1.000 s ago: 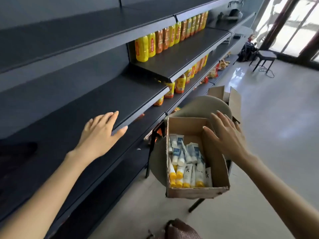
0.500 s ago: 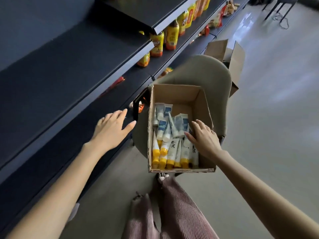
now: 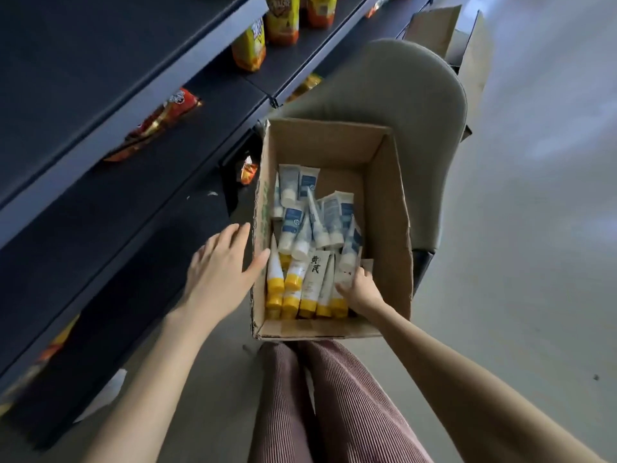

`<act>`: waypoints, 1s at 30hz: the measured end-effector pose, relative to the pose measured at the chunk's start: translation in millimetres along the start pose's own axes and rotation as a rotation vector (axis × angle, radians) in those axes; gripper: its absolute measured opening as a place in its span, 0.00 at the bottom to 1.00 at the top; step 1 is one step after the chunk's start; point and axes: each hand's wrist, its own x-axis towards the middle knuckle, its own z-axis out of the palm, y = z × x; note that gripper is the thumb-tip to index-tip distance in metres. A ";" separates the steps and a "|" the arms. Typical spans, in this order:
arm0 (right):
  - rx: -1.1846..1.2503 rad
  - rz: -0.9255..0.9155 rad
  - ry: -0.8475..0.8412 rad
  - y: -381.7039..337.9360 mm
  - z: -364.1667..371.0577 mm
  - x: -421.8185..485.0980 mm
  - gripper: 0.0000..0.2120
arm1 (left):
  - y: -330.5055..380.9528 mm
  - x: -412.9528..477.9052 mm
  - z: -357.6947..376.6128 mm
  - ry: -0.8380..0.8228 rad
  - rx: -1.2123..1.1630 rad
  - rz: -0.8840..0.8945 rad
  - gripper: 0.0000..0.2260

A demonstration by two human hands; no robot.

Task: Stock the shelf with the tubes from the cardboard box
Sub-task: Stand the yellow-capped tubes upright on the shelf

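The right hand (image 3: 362,289) reaches down into the cardboard box (image 3: 384,202), grip narrow, with fingers and thumb laid on the yellow-capped tubes (image 3: 309,289) at the lower right of the pile. I cannot tell whether one is pinched. The left hand (image 3: 218,265) hovers flat and wide just left of the box, thumb at its wall, holding nothing. The box sits mid-frame on a chair (image 3: 417,105) beside the dark shelf (image 3: 117,212).

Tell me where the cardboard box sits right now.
Head view, centre: the box sits on the grey chair, right of the shelf. The left hand is at its left wall; the right hand is inside among the tubes.
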 end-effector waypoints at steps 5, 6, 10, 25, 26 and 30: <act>0.207 0.156 -0.087 10.6 31.0 25.1 0.25 | -11.3 0.1 20.3 0.017 -0.057 -0.012 0.28; 0.249 0.179 -0.084 11.9 36.3 27.7 0.26 | -14.0 -1.0 24.2 0.018 -0.076 -0.014 0.28; 0.369 0.266 -0.003 19.0 51.4 40.4 0.28 | -20.9 -6.7 38.1 0.010 -0.151 -0.012 0.27; 0.859 0.034 -0.359 -22.7 25.2 -15.6 0.19 | -11.1 -0.3 49.7 0.115 -0.407 0.065 0.21; 0.866 -0.027 -0.354 -30.5 23.9 -24.3 0.20 | -10.0 1.2 50.1 0.106 -0.430 0.065 0.21; 0.874 -0.262 -0.231 -61.8 18.0 -55.5 0.19 | -5.3 5.2 51.1 0.086 -0.548 0.027 0.22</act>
